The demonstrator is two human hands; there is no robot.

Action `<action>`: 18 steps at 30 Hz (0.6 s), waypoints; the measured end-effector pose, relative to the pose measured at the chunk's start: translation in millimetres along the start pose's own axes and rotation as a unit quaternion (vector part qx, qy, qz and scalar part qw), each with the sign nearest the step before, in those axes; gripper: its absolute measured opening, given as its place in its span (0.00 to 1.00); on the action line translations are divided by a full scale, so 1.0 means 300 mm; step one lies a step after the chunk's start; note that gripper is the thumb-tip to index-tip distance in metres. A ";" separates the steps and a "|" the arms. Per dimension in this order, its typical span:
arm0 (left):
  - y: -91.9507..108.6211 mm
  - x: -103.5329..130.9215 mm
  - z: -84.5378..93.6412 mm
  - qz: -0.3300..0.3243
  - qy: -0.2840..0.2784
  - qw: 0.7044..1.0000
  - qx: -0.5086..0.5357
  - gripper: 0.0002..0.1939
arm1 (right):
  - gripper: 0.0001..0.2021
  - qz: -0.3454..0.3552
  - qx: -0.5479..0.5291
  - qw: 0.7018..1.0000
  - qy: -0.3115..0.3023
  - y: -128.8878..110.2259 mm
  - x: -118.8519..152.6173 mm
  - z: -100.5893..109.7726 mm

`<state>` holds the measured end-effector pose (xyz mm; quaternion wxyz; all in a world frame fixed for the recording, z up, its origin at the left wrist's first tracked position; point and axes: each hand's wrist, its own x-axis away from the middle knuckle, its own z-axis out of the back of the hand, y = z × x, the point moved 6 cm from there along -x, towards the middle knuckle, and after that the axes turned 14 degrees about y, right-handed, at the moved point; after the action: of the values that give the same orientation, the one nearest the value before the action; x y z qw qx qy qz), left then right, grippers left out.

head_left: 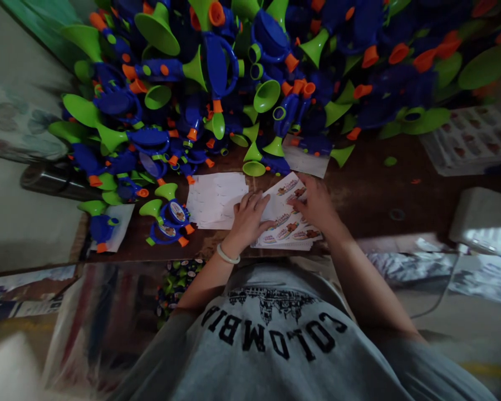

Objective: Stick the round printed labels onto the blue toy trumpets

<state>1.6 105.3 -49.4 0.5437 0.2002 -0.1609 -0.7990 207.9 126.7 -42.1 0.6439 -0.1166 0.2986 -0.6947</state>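
Note:
Near the table's front edge lies a sticker sheet point(286, 214) with rows of small colourful stickers, on top of a stack of similar sheets. My left hand point(249, 220) rests on its left side, fingers apart, with a bracelet at the wrist. At the sheet's upper right is my right hand point(315, 203), its thumb and index finger bent over the sheet's edge; whether they pinch it is too small to tell. White backing papers point(217, 199) lie left of my left hand. Two toy trumpets with stickers point(173, 217) stand farther left.
A large heap of blue, green and orange toy trumpets point(221, 67) covers the back of the table point(367, 195). More sticker sheets point(471, 139) lie at the right, near a white box point(482, 217). A dark bottle point(56, 181) is at the left.

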 end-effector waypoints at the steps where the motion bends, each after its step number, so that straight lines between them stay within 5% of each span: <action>1: -0.005 0.001 -0.005 0.002 0.005 1.000 0.010 0.37 | 0.28 0.002 -0.017 0.999 0.028 -0.002 -0.005 0.012; 5: -0.030 0.000 0.013 0.031 0.119 0.985 0.120 0.52 | 0.18 -0.043 -0.175 0.972 0.152 0.023 -0.017 0.065; 8: -0.047 0.005 0.050 0.098 0.213 0.925 0.298 0.63 | 0.21 -0.089 -0.301 0.925 0.215 0.045 -0.023 0.085; 10: -0.036 0.009 0.045 0.162 0.181 0.858 0.452 0.60 | 0.22 -0.094 -0.338 0.909 0.226 0.032 -0.027 0.089; 14: 0.047 0.035 -0.006 0.301 0.017 0.717 0.629 0.40 | 0.20 -0.060 -0.325 0.919 0.216 -0.049 -0.010 0.122; 18: 0.076 0.039 0.007 0.343 0.086 0.667 0.656 0.36 | 0.14 0.047 -0.148 0.957 0.247 -0.151 0.057 0.206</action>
<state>14.8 86.2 -38.5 0.5190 0.5038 -0.6532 -0.2239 202.0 93.3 28.8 0.5573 -0.0218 0.5530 -0.6190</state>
